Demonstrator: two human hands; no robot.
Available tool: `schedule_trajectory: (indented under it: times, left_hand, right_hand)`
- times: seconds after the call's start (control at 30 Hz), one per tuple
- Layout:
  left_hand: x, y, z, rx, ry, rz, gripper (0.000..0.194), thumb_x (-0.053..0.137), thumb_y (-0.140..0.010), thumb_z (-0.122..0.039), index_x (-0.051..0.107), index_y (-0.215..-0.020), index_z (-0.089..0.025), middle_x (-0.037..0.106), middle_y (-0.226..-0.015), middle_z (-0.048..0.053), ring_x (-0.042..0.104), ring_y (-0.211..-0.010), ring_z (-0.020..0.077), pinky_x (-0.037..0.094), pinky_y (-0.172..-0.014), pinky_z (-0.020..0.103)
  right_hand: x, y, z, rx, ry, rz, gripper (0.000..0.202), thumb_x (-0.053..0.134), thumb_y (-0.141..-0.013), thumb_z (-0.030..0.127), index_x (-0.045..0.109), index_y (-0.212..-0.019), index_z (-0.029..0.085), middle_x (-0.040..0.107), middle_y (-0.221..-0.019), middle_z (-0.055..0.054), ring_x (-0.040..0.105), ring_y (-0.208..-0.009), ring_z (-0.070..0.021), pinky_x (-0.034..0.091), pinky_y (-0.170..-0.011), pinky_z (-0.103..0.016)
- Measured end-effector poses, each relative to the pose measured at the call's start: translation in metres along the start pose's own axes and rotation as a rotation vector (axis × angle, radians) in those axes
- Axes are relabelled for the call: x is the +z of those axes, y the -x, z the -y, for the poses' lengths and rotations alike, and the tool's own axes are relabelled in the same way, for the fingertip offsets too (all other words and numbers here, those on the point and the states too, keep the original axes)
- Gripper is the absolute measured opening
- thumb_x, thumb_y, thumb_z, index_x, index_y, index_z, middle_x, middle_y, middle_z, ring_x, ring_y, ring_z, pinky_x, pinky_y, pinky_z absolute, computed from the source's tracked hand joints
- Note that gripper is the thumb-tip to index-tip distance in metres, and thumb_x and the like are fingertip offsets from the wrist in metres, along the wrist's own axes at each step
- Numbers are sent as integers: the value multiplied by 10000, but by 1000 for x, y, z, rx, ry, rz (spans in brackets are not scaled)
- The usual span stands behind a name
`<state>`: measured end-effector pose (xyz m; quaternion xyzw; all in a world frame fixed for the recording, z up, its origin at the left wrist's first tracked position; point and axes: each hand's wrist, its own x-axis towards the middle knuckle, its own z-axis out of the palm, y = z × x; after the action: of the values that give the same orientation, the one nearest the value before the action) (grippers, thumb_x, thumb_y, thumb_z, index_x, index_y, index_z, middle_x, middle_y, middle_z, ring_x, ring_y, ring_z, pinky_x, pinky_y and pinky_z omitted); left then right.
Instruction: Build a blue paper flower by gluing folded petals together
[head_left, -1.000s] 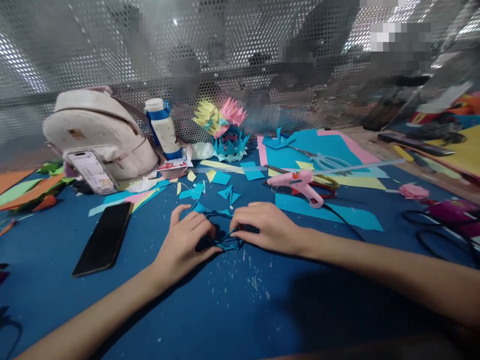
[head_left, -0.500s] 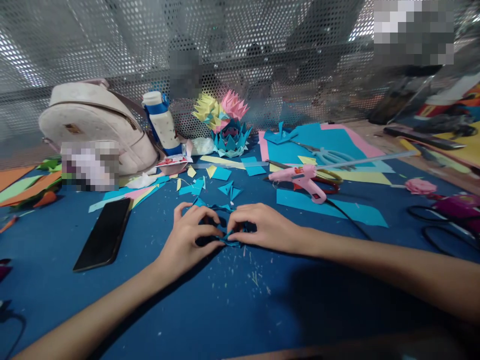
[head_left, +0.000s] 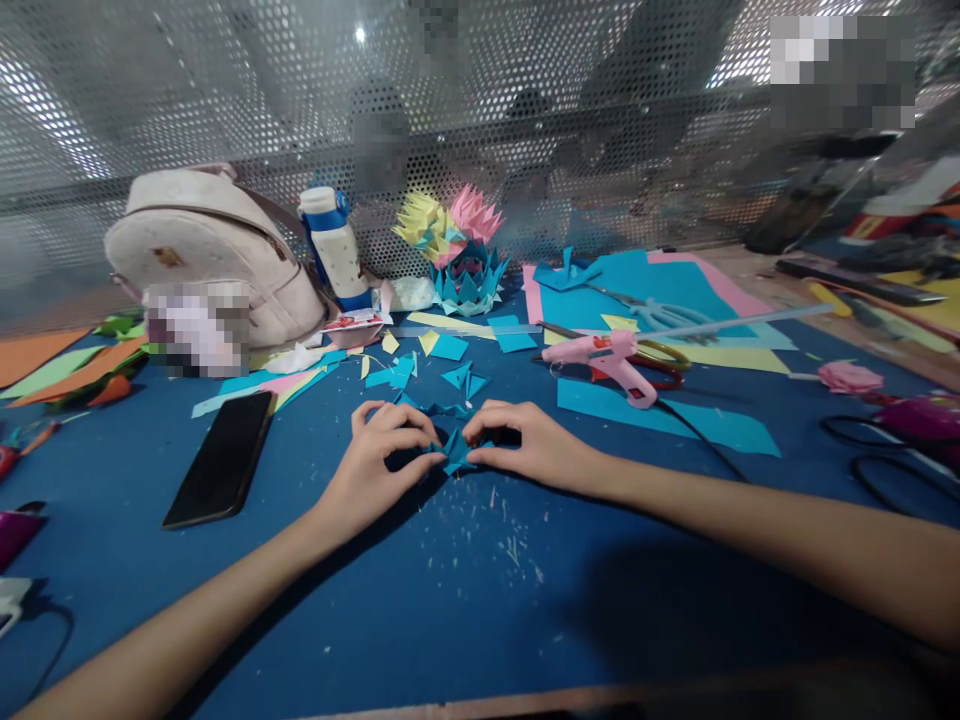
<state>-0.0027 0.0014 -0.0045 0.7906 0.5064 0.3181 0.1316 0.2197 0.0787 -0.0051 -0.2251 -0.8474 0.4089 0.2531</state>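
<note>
Between my two hands a ring of folded blue paper (head_left: 456,452) with pointed tips rests on the blue table. My left hand (head_left: 386,450) curls round its left side, thumb and fingers pinching the near edge. From the right, my right hand (head_left: 529,445) grips the paper with thumb and forefinger. Fingers hide much of the ring; its far rim shows above them. Just beyond lies a small folded blue paper piece (head_left: 466,380). To the right rests a pink hot glue gun (head_left: 611,355), its cord running toward my right forearm.
Finished paper flowers (head_left: 469,275) stand at the back beside a bottle (head_left: 337,250) and a pale backpack (head_left: 217,250). A phone (head_left: 221,460) lies left. Scissors (head_left: 660,315), paper sheets (head_left: 675,285) and a pink paper rose (head_left: 850,378) lie right. Scraps dot the table (head_left: 450,600).
My right fingers have shifted slightly right along the ring, and a pointed blue tip now shows between my hands. The whole view has shifted a little.
</note>
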Motion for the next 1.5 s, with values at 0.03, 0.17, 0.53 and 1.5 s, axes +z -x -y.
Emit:
schedule_trajectory:
  times: [0.03, 0.17, 0.53, 1.5]
  left_hand:
    - [0, 0, -1, -9, 10, -3, 107, 642, -910, -249, 678, -809, -246, 677, -957, -26, 609, -950, 171, 235, -1028, 449]
    - [0, -1, -2, -38, 31, -7, 162, 600, -937, -278, 686, -804, -243, 688, -938, -21, 611, -927, 171, 250, -1016, 447]
    - [1, -1, 1, 3, -16, 4, 189, 587, -945, -311, 717, -817, -261, 693, -903, -27, 612, -896, 173, 278, -980, 433]
    - [0, -1, 0, 100, -97, 38, 265, 445, -1013, -269, 638, -838, -225, 637, -871, -20, 579, -879, 160, 246, -1003, 420]
  right_hand:
    - [1, 0, 1, 4, 3, -3, 123, 719, -837, 302, 705, -895, 195, 679, -884, -15, 628, -841, -156, 473, -785, -289]
    - [2, 1, 4, 14, 40, -10, 134, 648, -894, 314, 704, -862, 197, 681, -851, -14, 604, -835, -158, 453, -783, -294]
    - [5, 2, 7, -26, 159, -28, 127, 576, -919, 235, 641, -821, 186, 660, -817, -11, 574, -785, -144, 421, -731, -277]
    - [5, 3, 6, -176, 284, 31, 154, 496, -931, 208, 565, -796, 183, 586, -768, -7, 517, -725, -134, 405, -698, -263]
